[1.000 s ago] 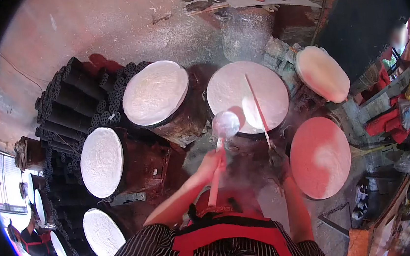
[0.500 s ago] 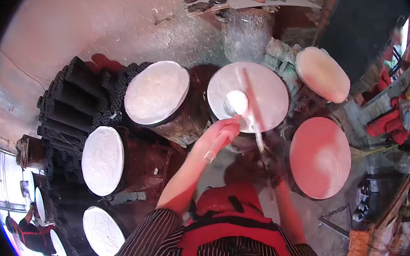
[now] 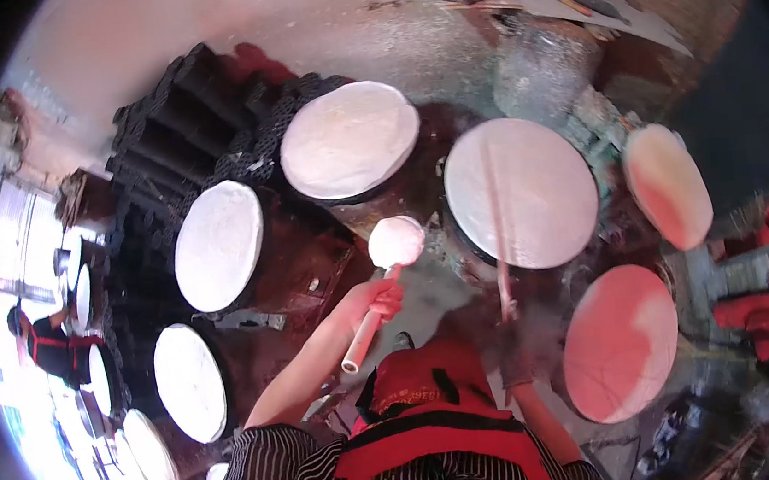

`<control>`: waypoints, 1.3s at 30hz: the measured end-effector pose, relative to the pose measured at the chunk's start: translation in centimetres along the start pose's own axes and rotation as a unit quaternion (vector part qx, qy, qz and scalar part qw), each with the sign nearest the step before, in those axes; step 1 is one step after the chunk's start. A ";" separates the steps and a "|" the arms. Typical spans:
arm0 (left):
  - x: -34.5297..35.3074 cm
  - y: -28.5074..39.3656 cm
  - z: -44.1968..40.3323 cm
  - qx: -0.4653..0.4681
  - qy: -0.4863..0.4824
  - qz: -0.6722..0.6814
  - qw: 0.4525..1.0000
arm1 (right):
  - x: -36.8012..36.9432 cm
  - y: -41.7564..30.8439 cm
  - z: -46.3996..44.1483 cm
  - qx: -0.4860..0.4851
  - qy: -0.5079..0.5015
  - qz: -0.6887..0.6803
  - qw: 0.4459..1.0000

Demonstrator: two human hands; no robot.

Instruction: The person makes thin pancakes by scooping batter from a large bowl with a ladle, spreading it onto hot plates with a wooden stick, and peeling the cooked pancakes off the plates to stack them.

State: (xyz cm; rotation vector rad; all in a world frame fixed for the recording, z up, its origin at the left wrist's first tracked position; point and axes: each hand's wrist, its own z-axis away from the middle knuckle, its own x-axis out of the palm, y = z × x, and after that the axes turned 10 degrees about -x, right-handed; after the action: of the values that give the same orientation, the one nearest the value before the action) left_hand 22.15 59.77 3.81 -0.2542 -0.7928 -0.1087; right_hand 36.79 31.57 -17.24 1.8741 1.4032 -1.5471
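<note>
My left hand point(image 3: 374, 301) is wrapped around the pale handle of a ladle point(image 3: 396, 241), whose bowl looks white and is held in the gap between two round griddles. My right hand point(image 3: 514, 357), in a dark glove and blurred, grips a long thin stick point(image 3: 498, 220). That stick reaches up across the griddle point(image 3: 550, 182) in front of me, which is coated with a smooth white layer. Upper left of the ladle sits another white-coated griddle point(image 3: 350, 140). To the right of my gloved hand is a griddle point(image 3: 621, 344) tinted partly red by the light.
More white-topped griddles point(image 3: 219, 247) curve round to the left, and one point(image 3: 669, 187) stands at the far right. Black perforated coal briquettes point(image 3: 195, 101) are stacked by the wall. A shelf point(image 3: 604, 15) holds dark objects. Another person point(image 3: 52, 346) stands far left.
My left hand has brought the ladle off the middle griddle, to the left. The stick still lies over that griddle, its visible angle now steeper. The whole view has shifted.
</note>
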 end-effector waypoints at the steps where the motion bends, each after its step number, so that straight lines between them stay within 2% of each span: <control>1: -2.2 -0.6 0.3 0.100 0.077 -0.092 0.988 | 0.3 0.0 -1.2 0.013 0.019 -0.021 1.000; 2: 1.6 -4.6 3.0 0.257 0.224 -0.255 0.905 | 0.5 -0.2 -2.6 0.025 0.038 -0.042 0.998; 4: -0.2 -6.1 5.1 0.341 0.306 -0.370 0.808 | -5.2 -3.7 -9.8 0.104 0.067 -0.253 0.960; 5: -1.0 -5.8 6.0 0.336 0.279 -0.333 0.836 | -5.0 -4.7 -12.0 0.081 0.025 -0.273 0.958; 7: -3.2 -2.5 7.6 0.269 0.187 -0.208 0.922 | -3.7 -7.0 -15.4 0.036 -0.060 -0.308 0.949; 9: -5.0 -0.2 9.4 0.207 0.092 -0.077 0.971 | -0.1 -9.1 -18.0 -0.038 -0.034 -0.337 0.940; 10: -5.8 0.3 10.1 0.214 0.076 -0.052 0.972 | 2.6 -9.9 -19.3 -0.075 -0.022 -0.353 0.933; 12: -7.3 1.9 11.5 0.216 0.041 -0.012 0.976 | 4.3 -13.9 -22.9 -0.033 -0.116 -0.328 0.937; 14: -9.6 3.1 12.7 0.198 0.002 0.020 0.980 | 2.2 -19.5 -27.8 0.007 -0.266 -0.288 0.920; 16: -10.1 4.5 14.3 0.208 -0.011 0.079 0.975 | 5.0 -23.8 -31.9 -0.097 -0.265 -0.206 0.937; 18: -10.5 5.8 16.0 0.235 0.001 0.079 0.969 | 7.4 -28.4 -34.6 -0.161 -0.273 -0.135 0.939; 21: -10.2 7.9 18.1 0.243 0.000 0.112 0.964 | 11.5 -33.0 -36.8 -0.207 -0.215 -0.080 0.951; 24: -9.5 9.9 19.9 0.249 0.022 0.106 0.962 | 13.2 -33.7 -39.5 -0.244 -0.302 -0.055 0.920; 25: -9.1 10.5 20.4 0.253 0.035 0.095 0.962 | 13.1 -33.6 -40.0 -0.250 -0.268 -0.016 0.930; 28: -7.9 12.5 21.3 0.258 0.033 0.084 0.962 | 13.2 -31.3 -44.3 -0.208 -0.267 -0.040 0.940; 30: -6.8 14.0 21.3 0.247 0.017 0.083 0.965 | 12.9 -26.0 -48.9 -0.230 -0.104 -0.081 0.964; 31: -6.3 15.0 21.2 0.241 0.014 0.084 0.967 | 11.4 -22.8 -51.3 -0.200 -0.075 -0.102 0.972; 33: -4.9 16.8 20.6 0.225 0.017 0.067 0.972 | 6.0 -13.5 -56.8 0.009 -0.063 -0.229 0.971; 34: -3.7 17.7 20.4 0.225 0.024 0.061 0.972 | 1.8 -8.2 -58.6 0.082 -0.015 -0.309 0.948; 35: -2.7 18.6 20.4 0.224 0.030 0.053 0.973 | -6.2 -9.4 -58.5 0.173 0.065 -0.455 0.871; 36: -2.0 19.2 20.5 0.222 0.036 0.045 0.973 | -9.6 -4.7 -58.5 0.018 0.201 -0.402 0.893; 37: -1.7 20.4 20.3 0.186 -0.040 0.069 0.979 | -12.9 3.5 -58.6 0.075 0.265 -0.483 0.831; 38: -0.8 21.2 20.0 0.149 -0.109 0.100 0.978 | -20.2 -0.4 -56.4 0.184 0.250 -0.413 0.856; 39: 0.6 21.8 19.6 0.130 -0.144 0.126 0.973 | -25.1 1.6 -55.4 0.307 0.225 -0.314 0.870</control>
State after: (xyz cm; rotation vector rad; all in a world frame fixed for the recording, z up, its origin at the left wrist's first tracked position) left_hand 13.21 86.03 13.38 -0.1219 -1.0444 0.2769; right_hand 70.55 60.99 23.92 2.4088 2.0617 -2.1527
